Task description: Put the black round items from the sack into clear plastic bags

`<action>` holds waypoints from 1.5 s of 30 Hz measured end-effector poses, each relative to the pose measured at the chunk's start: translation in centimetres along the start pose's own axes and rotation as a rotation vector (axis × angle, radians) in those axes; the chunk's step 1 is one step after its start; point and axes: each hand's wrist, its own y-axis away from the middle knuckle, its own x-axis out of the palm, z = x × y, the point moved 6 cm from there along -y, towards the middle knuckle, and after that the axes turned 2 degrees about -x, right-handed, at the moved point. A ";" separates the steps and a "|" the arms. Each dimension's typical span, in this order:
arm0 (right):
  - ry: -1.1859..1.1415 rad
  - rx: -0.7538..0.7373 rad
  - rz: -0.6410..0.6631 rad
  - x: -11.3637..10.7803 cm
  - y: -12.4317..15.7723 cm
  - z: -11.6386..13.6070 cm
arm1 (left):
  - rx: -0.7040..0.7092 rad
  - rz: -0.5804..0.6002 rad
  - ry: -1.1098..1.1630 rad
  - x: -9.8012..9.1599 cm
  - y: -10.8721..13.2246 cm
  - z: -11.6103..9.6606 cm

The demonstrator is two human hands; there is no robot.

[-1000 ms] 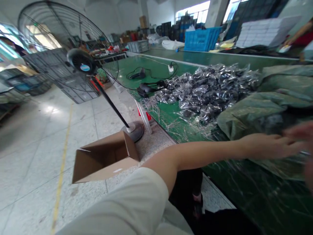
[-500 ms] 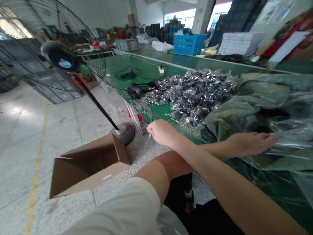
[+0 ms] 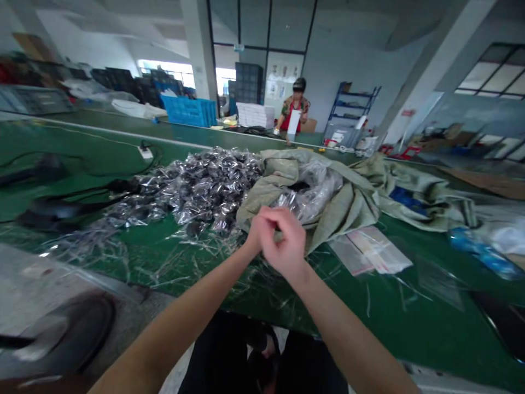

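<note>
Both my hands meet above the front of the green table, just before the mouth of a grey-green sack. My right hand is closed, its fingers curled round toward the left hand. Partly hidden behind it is my left hand, its visible fingers bent inward. Whatever is pinched between them does not show. Clear plastic-wrapped bundles fill the sack's opening. To the left lies a heap of dark round pieces in clear wrappers. Thin clear plastic strips litter the table edge.
Flat clear bags and a blue-printed plastic package lie to the right, near a dark flat object. A black strapped item and cable are at left. Behind stand a blue crate and a person. A fan base stands on the floor.
My view has swung right. My crossed arms have uncrossed: the right hand came back from the left edge with its plastic strip out of sight, and the left hand came back from the sack.
</note>
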 end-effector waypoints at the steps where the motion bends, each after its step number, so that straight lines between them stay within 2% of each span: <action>1: 0.071 0.106 -0.177 -2.8 0.7 -3.0 | -0.042 -0.048 0.019 -0.3 -0.1 0.2; 2: 0.126 0.219 -0.306 -4.9 1.6 -6.0 | -0.131 -0.122 0.051 -0.7 -0.2 0.6; 4: 0.175 0.414 -0.404 -7.1 3.3 -11.3 | -0.315 -0.220 0.154 -0.7 -0.3 1.2; 7: 0.022 0.632 -0.327 -7.2 5.1 -16.9 | -0.447 -0.211 0.301 0.6 -0.3 1.1; 10: -0.131 0.726 -0.279 -6.8 6.1 -19.3 | -0.471 -0.187 0.372 1.7 -0.4 0.9; 16: -0.360 0.824 -0.356 -6.7 8.1 -20.1 | -0.677 -0.155 0.573 4.2 -0.1 2.0; 20: -0.341 0.834 -0.438 -7.0 8.7 -19.6 | -0.728 -0.149 0.842 5.8 0.5 1.5; 21: -0.317 0.825 -0.455 -7.2 8.6 -19.4 | -0.746 -0.112 0.920 6.4 0.8 1.1; 23: -0.271 0.801 -0.480 -7.5 8.5 -19.0 | -0.794 0.040 1.020 8.0 1.6 0.2; 25: -0.245 0.780 -0.499 -7.9 8.3 -18.8 | -0.830 0.231 1.009 9.5 2.5 -0.9; 27: -0.232 0.762 -0.519 -8.3 8.2 -18.6 | -0.831 0.334 0.931 10.6 3.2 -1.6; 35: -0.189 0.761 -0.565 -9.7 8.1 -18.3 | -0.771 0.399 0.720 13.0 3.8 -2.7; 37: -0.230 0.745 -0.586 -9.9 8.2 -18.3 | -0.739 0.472 0.610 13.0 3.9 -3.1; 39: -0.248 0.733 -0.597 -10.0 8.3 -18.5 | -0.644 0.595 0.395 12.3 4.2 -3.6; 41: -0.229 0.730 -0.591 -10.3 8.4 -18.7 | -0.460 0.674 0.139 10.5 4.2 -4.5; 42: -0.213 0.727 -0.582 -10.4 8.5 -18.7 | -0.359 0.673 0.038 9.2 4.0 -5.1; 45: -0.143 0.705 -0.544 -10.7 8.5 -18.7 | -0.198 0.698 -0.037 5.6 3.8 -6.1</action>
